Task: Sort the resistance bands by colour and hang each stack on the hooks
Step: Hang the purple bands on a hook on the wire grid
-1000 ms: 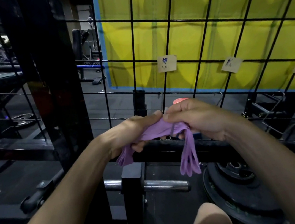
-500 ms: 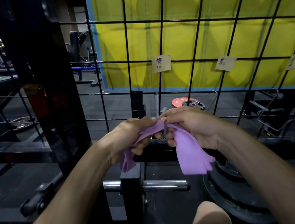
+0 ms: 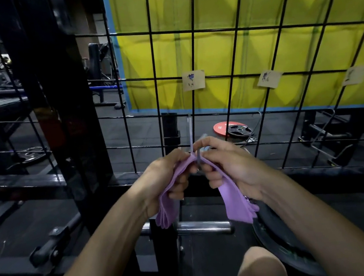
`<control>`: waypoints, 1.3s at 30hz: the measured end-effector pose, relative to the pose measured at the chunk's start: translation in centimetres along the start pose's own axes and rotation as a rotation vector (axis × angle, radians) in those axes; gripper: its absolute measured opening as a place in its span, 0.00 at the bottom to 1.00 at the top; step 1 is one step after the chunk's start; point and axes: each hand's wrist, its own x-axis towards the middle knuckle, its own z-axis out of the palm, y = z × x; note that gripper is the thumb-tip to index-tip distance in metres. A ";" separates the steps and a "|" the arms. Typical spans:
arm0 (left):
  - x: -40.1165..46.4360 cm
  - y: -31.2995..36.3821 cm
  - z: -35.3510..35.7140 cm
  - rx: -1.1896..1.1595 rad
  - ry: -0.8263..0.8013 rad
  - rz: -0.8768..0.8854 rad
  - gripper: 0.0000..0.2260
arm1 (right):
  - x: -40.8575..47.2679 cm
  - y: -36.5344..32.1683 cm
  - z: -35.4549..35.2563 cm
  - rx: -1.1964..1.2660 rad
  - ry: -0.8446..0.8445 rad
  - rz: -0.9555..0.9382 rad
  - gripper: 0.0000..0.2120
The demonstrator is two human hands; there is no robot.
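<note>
A stack of purple resistance bands (image 3: 236, 202) is draped over a thin metal hook (image 3: 191, 134) that hangs from the black wire grid (image 3: 235, 32). My left hand (image 3: 166, 178) grips the stack's left half, whose ends hang below the palm. My right hand (image 3: 232, 166) grips the right half, and its fingertips pinch the fold at the hook. The hook's lower tip is hidden between my fingers. A paper label (image 3: 193, 80) with purple marks is stuck to the grid above the hook.
Two more paper labels (image 3: 269, 79) hang on the grid to the right. A black rack post (image 3: 56, 96) stands at left. A steel bar (image 3: 201, 227) and black weight plate (image 3: 279, 247) lie below my hands. A red plate (image 3: 221, 127) lies beyond the grid.
Both hands have spread the purple stack apart and lowered its fold onto the hook. The right half now hangs flat under my right hand instead of bunched.
</note>
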 end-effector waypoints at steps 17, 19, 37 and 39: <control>-0.8 -2.4 0.8 -0.297 -0.149 0.022 0.15 | -1.5 1.3 1.4 -0.074 0.095 -0.029 0.16; -0.8 -2.8 1.0 -0.327 -0.146 0.001 0.15 | -1.8 1.5 1.9 -0.045 0.101 -0.025 0.22; -1.9 -4.2 0.5 -0.362 -0.051 0.047 0.15 | -4.1 2.9 3.0 -0.518 0.259 -0.226 0.11; -2.4 -4.3 0.5 -0.319 -0.072 0.079 0.14 | -4.1 3.0 3.1 -0.526 0.282 -0.218 0.09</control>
